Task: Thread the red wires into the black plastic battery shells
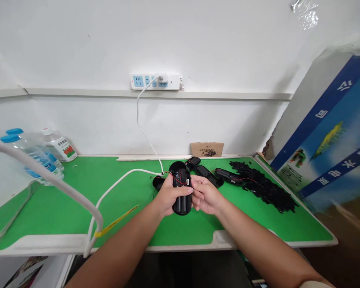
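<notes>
While both forearms are reaching in from the near edge of the table [63, 242], the left hand [168, 197] is wrapping around the left side of a black oval casing [181, 193], fingers curled shut on it, and the right hand [206, 195] is closing on its right side, fingertips pressing at the edge. The casing is sitting between the two hands, just above the green mat [78, 200], its long axis running away from the person, near end low and far end tipped up. Thin red wires [175, 176] are crossing its open upper face. Both hands are equally close to it; neither is leading.

Just behind, a white cable [120, 180] is running from the casing's far end across the mat, and another white cable is climbing to a power strip [155, 81] on the wall. More black casings [210, 175] are lying right of the held one, beside a heap of small black parts [264, 186]. A cardboard scrap [207, 149] with tiny black bits is leaning at the back. Water bottles [33, 154] are lying far left, a blue box [330, 132] far right.
</notes>
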### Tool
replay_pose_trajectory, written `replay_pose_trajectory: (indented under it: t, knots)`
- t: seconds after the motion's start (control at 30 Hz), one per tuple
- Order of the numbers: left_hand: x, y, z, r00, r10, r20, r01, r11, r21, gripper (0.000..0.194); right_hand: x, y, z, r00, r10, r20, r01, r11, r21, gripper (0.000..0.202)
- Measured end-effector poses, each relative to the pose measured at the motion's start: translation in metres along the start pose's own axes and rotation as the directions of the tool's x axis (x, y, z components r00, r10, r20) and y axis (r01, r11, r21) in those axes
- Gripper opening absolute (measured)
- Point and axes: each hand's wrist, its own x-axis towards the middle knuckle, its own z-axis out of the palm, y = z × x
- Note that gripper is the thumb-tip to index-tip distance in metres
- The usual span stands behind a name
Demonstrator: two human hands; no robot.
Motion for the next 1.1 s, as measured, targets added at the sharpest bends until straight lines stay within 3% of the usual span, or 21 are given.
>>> replay_pose_trajectory:
  t: [0.23, 0.43, 0.53, 0.6, 0.67, 0.73, 0.8, 0.87, 0.93, 1.0, 1.1]
  knots:
    - [-0.001, 0.001, -0.001, 0.996, 0.028, -0.084, -0.026, 0.999, 0.023, 0.062, 0.003, -0.002, 0.0, 1.0, 0.017, 0.003, -0.017, 0.998, 0.061, 0.035]
    - [-0.001, 0.005, 0.001, 0.998, 0.047, -0.047, -0.045, 0.998, 0.042, 0.061, 0.004, 0.001, 0.008, 1.0, 0.0, -0.02, 0.0, 1.0, -0.005, 0.035]
    - [-0.011, 0.023, -0.001, 0.984, 0.103, -0.143, -0.087, 0.99, 0.114, 0.059, 0.008, -0.002, 0.006, 0.991, -0.114, -0.066, 0.108, 0.99, -0.096, 0.042]
    - [-0.024, 0.038, -0.013, 0.955, 0.18, -0.238, -0.129, 0.968, 0.214, 0.059, 0.011, -0.007, 0.001, 0.962, -0.245, -0.123, 0.201, 0.935, -0.291, 0.051]
    - [-0.04, 0.052, -0.037, 0.913, 0.225, -0.341, -0.102, 0.933, 0.345, 0.062, 0.016, -0.012, -0.002, 0.927, -0.351, -0.131, 0.204, 0.766, -0.609, 0.047]
    - [-0.056, 0.06, -0.067, 0.854, 0.265, -0.447, -0.032, 0.886, 0.463, 0.062, 0.022, -0.015, -0.003, 0.919, -0.394, -0.001, 0.187, 0.439, -0.879, 0.037]
    - [-0.069, 0.062, -0.098, 0.815, 0.292, -0.501, 0.081, 0.799, 0.597, 0.057, 0.03, -0.018, 0.001, 0.917, -0.353, 0.188, 0.235, 0.094, -0.967, 0.028]
    - [-0.079, 0.061, -0.122, 0.803, 0.32, -0.503, 0.208, 0.641, 0.739, 0.053, 0.036, -0.022, 0.006, 0.92, -0.27, 0.285, 0.26, -0.124, -0.958, 0.028]
    - [-0.086, 0.059, -0.136, 0.802, 0.34, -0.49, 0.263, 0.536, 0.802, 0.048, 0.038, -0.026, 0.009, 0.952, -0.168, 0.257, 0.222, -0.201, -0.954, 0.036]
    - [-0.09, 0.059, -0.143, 0.81, 0.354, -0.468, 0.276, 0.474, 0.836, 0.042, 0.034, -0.029, 0.01, 0.975, -0.011, 0.221, 0.215, -0.199, -0.956, 0.046]
    - [-0.091, 0.061, -0.147, 0.819, 0.369, -0.439, 0.305, 0.367, 0.879, 0.038, 0.021, -0.025, 0.009, 0.967, 0.144, 0.212, 0.241, -0.224, -0.944, 0.075]
